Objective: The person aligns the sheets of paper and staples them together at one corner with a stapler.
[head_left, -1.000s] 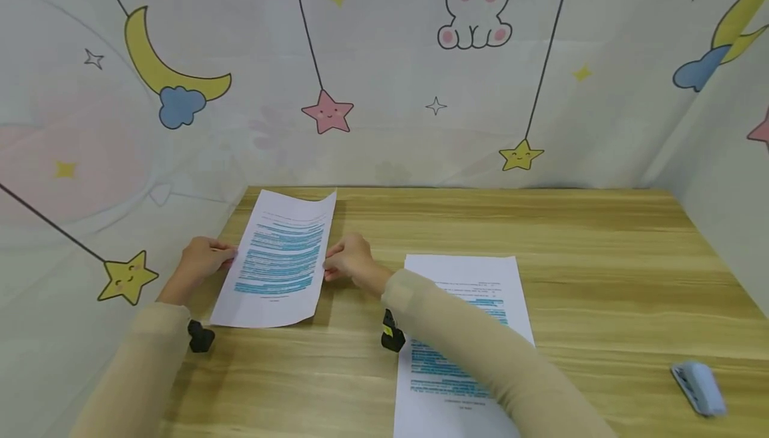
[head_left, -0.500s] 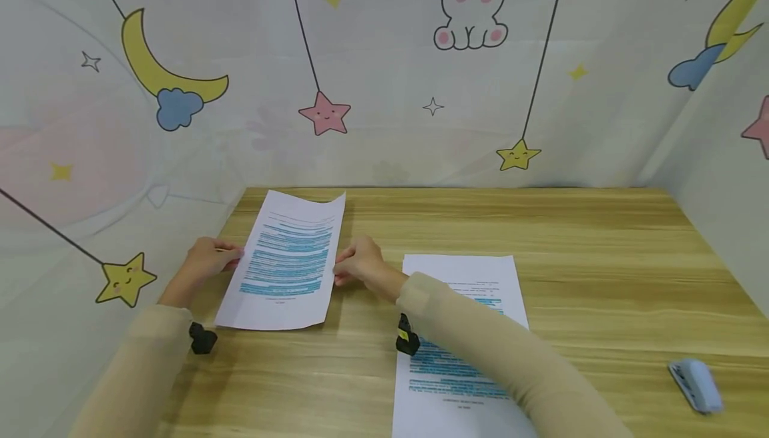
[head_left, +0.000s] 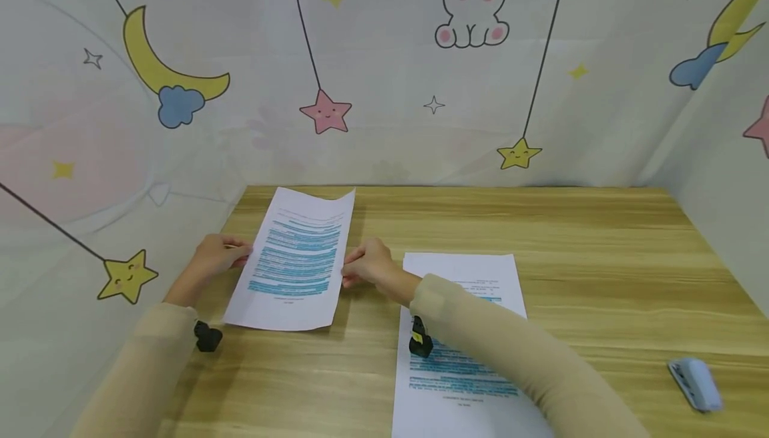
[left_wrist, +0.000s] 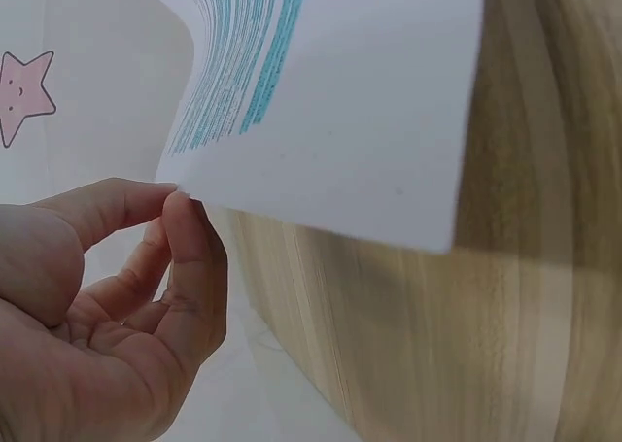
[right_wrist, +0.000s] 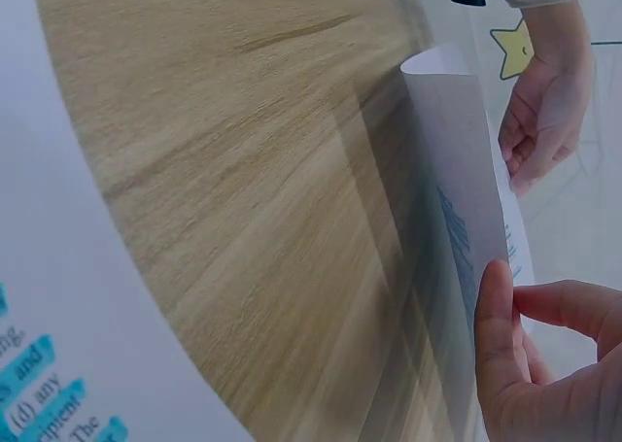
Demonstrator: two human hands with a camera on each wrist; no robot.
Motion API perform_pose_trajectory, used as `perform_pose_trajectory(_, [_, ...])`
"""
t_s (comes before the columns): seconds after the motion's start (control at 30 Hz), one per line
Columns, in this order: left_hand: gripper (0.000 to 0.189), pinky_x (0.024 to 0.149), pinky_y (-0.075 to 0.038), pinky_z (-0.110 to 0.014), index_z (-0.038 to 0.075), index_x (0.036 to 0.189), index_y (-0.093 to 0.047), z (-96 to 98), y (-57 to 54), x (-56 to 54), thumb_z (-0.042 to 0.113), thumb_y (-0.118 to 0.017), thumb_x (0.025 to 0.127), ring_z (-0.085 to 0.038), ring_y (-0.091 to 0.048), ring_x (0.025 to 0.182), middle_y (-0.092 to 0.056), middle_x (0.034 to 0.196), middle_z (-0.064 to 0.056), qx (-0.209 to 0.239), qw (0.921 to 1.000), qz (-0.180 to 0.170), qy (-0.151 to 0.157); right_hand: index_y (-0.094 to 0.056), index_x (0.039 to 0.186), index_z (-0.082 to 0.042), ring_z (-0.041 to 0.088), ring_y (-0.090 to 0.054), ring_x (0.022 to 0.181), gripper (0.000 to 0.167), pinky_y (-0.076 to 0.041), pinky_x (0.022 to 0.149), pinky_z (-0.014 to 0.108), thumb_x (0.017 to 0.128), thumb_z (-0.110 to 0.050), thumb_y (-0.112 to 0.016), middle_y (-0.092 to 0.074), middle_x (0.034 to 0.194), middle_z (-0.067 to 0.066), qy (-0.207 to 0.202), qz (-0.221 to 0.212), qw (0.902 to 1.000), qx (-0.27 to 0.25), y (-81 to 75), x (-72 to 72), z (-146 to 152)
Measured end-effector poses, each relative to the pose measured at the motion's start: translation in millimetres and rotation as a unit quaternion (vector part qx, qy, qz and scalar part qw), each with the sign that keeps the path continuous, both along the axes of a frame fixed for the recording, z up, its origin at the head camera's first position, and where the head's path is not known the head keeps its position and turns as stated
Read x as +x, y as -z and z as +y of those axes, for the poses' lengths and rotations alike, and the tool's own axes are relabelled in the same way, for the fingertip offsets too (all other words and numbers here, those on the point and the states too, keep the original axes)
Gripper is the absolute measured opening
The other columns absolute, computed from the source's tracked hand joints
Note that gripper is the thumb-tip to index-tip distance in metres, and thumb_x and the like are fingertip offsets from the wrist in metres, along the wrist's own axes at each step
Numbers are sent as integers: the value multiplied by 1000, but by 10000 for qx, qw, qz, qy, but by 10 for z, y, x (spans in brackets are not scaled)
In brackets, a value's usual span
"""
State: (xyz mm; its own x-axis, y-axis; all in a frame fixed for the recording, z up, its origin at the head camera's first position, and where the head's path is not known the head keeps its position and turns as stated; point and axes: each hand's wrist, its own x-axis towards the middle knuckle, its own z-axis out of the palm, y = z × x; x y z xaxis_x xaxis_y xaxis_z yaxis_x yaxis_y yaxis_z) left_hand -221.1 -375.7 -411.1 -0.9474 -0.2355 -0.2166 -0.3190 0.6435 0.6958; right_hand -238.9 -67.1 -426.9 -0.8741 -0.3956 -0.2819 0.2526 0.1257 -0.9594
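A sheet of paper [head_left: 294,264] printed with blue-highlighted lines is held up off the table at the left, bowed slightly between both hands. My left hand [head_left: 217,256] pinches its left edge between thumb and fingers; the left wrist view shows this pinch on the paper [left_wrist: 379,121] closely. At the opposite edge, my right hand [head_left: 374,266] pinches the sheet the same way, as the right wrist view shows with thumb and fingers [right_wrist: 496,316] on the margin. A second highlighted sheet [head_left: 459,268] lies flat on the table, partly covered by the right forearm.
A light blue stapler [head_left: 695,384] lies on the wooden table [head_left: 589,258] at the right. Behind the table hangs a white curtain [head_left: 384,71] printed with stars, moons and a rabbit. The left side of the table meets the curtain close to the left hand.
Both hands have shifted slowly to the right, carrying the pinched sheet with them. The flat sheet and the stapler have stayed in place.
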Motion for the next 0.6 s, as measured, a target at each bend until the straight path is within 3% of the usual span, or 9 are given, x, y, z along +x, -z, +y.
perform_pose_trajectory(0.3, [30,67,-59,-19,-16,115,-62,109,-63,-4,8,-65,97,-15,-63,75,-63,104,-26,207,9998,-58,4,-67,94,18,16,-66,53,13,-62,61,31,81,16,-68,-69,78,18,-36,-49,9999,-83,-4,-11,161])
perform_pose_trajectory(0.6, [33,70,-60,-21,-19,119,-59,245,-125,29,7,-62,99,-9,-63,74,-64,105,-25,377,9988,-106,291,-67,95,16,16,-66,53,14,-63,62,32,81,15,-69,-68,73,17,-25,-163,9999,-46,-41,6,293])
